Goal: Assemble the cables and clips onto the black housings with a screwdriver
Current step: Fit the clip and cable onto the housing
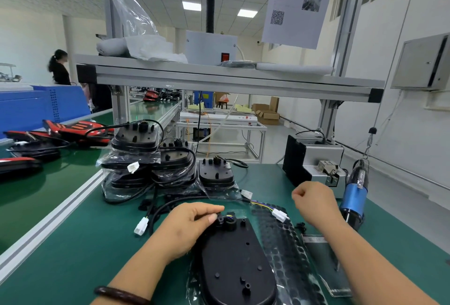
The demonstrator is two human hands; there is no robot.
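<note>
A black oval housing (237,263) lies face down on the green mat in front of me. My left hand (187,225) rests on its upper left edge and pinches a small black clip (221,219) at the cable entry. A cable with coloured wires (261,204) runs from there to a white connector (279,215). My right hand (314,201) hovers to the right above the mat with its fingers curled; I cannot see whether it pinches anything. A blue electric screwdriver (354,195) hangs on a cord just right of that hand.
Stacks of black housings (155,161) with cables stand behind my hands, one single housing (215,174) beside them. A sheet of black round pads (280,239) lies under the housing's right side. A grey screw feeder (319,163) sits at the back right. Red and black parts (78,130) lie on the conveyor at left.
</note>
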